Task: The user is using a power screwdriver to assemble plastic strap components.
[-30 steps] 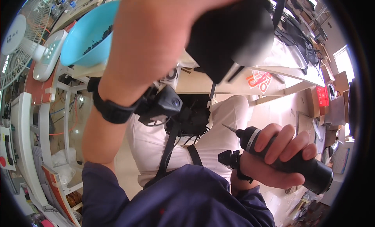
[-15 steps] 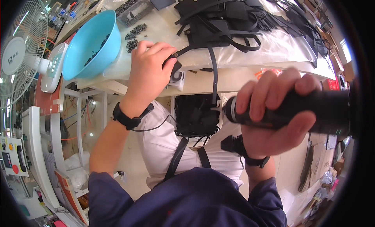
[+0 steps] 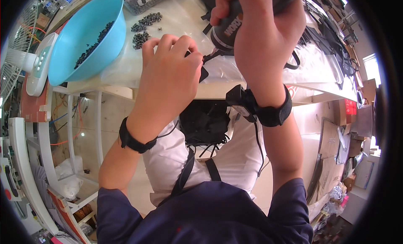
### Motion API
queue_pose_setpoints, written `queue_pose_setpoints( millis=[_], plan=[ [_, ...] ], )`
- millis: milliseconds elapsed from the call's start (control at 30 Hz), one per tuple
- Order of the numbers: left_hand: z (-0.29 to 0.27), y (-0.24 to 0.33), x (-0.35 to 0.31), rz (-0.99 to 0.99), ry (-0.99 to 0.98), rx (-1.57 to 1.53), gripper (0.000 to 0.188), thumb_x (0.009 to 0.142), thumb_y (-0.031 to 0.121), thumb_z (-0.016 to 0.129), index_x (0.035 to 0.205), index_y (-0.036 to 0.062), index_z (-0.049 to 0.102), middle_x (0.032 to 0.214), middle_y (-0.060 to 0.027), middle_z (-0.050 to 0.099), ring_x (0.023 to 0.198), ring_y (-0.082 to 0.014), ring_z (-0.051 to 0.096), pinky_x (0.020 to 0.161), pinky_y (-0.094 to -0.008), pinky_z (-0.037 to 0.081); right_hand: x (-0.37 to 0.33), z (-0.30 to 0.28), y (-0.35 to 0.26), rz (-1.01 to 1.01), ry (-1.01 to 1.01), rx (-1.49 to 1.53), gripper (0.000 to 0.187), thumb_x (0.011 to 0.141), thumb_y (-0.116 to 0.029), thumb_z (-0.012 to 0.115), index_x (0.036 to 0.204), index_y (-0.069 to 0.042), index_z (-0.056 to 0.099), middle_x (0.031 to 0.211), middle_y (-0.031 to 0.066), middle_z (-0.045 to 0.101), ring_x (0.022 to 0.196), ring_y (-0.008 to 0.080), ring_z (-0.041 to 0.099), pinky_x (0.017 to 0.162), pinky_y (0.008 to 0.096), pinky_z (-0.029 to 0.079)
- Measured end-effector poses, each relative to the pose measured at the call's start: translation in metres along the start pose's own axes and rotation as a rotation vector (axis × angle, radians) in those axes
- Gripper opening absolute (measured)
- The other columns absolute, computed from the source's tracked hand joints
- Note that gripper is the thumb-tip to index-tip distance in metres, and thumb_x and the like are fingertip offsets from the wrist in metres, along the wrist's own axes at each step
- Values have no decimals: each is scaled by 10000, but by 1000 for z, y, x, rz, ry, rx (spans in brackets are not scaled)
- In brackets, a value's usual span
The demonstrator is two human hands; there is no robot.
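My right hand [image 3: 266, 51] is wrapped round a black cordless screwdriver [image 3: 228, 32], tilted with its nose low over the table's near edge. My left hand [image 3: 170, 76] is closed on a small black piece [image 3: 204, 74], part of which sticks out past the fingertips. The driver's tip lies close to this piece; whether they touch I cannot tell. Left of centre on the plastic-covered table are small piles of dark hardware [image 3: 147, 21]. Behind my right hand, black strap pieces [image 3: 296, 61] are partly hidden.
A blue bowl [image 3: 84, 38] with small dark parts stands at the left, beside a white fan base [image 3: 41, 65]. A clear box [image 3: 142, 2] sits behind the small piles. More black straps [image 3: 323, 48] cover the table's right side. Cardboard [image 3: 329, 147] lies at the right.
My right hand has brought the screwdriver from the right up and leftward, close to my left hand. My left hand has shifted slightly right, still gripping the black piece. The view has moved a little.
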State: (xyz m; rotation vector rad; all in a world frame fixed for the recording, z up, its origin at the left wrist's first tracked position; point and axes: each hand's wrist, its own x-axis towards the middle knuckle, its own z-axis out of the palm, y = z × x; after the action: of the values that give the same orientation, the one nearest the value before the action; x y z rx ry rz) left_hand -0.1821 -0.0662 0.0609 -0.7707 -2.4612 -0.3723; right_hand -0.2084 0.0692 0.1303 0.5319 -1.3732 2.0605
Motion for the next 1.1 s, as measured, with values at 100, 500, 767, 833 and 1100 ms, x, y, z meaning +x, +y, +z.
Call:
queue_pose_setpoints(
  millis=[100,500,767,833,1100],
  plan=[
    [1,-1,0,25,-33,-51,85,803,41,660,883,63,643,994,-25,598,980,-249,545,922,-431,377,1,-7,19,4,-5,-7,181,910,-136,667,922,12,563,663,44,571,479,95,500,459,233,394],
    [13,-1,-5,-52,79,-156,143,769,85,738,885,80,655,968,-14,620,980,-255,558,928,-414,368,-12,-27,31,-82,-100,166,214,902,-188,654,938,6,571,686,63,582,487,146,535,476,268,421],
    [20,2,-8,-132,145,-203,139,732,110,782,825,72,686,916,1,673,955,-245,582,923,-362,383,-15,-32,31,-80,-84,175,224,905,-197,649,945,7,568,689,66,582,489,147,535,476,269,423],
    [21,2,-9,-147,137,-223,136,732,107,778,822,71,684,917,0,679,958,-243,584,923,-359,386,-16,-33,32,-80,-82,178,226,905,-200,648,947,7,567,690,67,582,489,148,535,476,270,423],
    [25,-2,-8,-164,163,-278,94,726,128,767,774,118,687,883,39,662,959,-213,568,908,-390,349,-16,-32,35,-70,-84,190,236,908,-209,643,954,8,564,694,69,582,491,149,536,475,271,424]
  ],
)
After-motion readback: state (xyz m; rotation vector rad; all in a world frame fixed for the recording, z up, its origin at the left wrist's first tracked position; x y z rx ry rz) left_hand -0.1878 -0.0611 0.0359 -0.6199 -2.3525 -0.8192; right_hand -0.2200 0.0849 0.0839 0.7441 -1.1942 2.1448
